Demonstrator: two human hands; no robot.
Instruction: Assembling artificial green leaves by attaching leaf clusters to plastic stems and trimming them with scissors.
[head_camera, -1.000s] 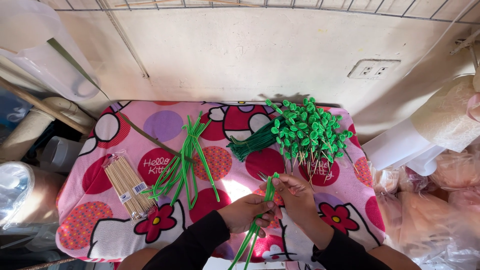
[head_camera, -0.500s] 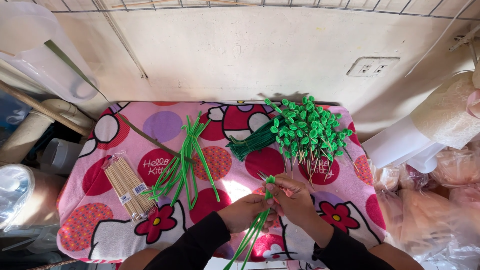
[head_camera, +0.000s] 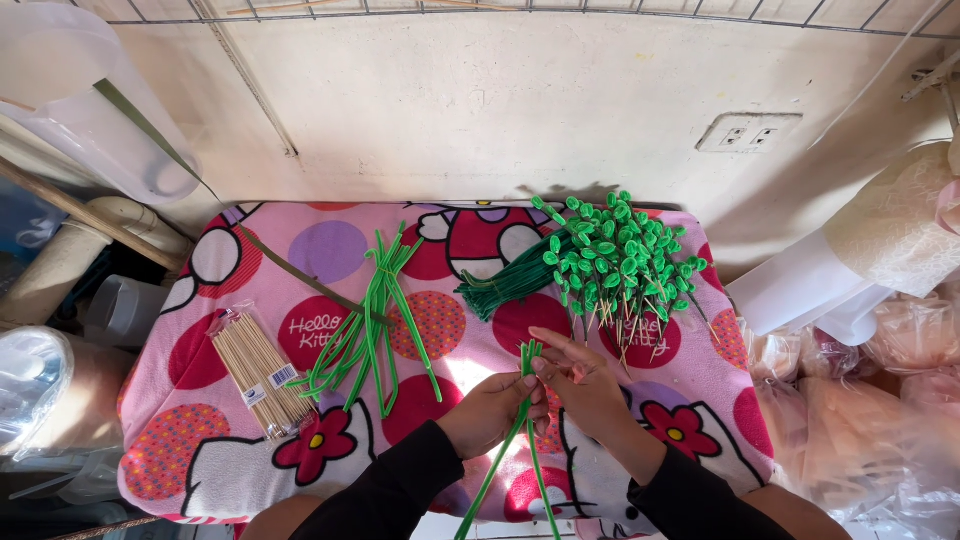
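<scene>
Two hands in black sleeves are meeting at the near edge of the covered table. The left hand (head_camera: 492, 408) is closing its fingers around a green pipe cleaner (head_camera: 512, 440), whose long ends are trailing down toward the person. The right hand (head_camera: 580, 378) is pinching the upper tip of that same stem, its other fingers spreading loosely. Both are hovering just above the pink cartoon blanket (head_camera: 200, 460) that is covering the table. Off to the left, a clear packet of wooden skewers (head_camera: 258, 372) is lying on the blanket, with a loose bundle of green stems (head_camera: 372, 320) just beside it. Further back on the right, a heap of finished green leaf picks (head_camera: 610, 262) is resting, their stick ends pointing toward the hands. Behind everything a pale wall is carrying a white socket plate (head_camera: 748, 133).
</scene>
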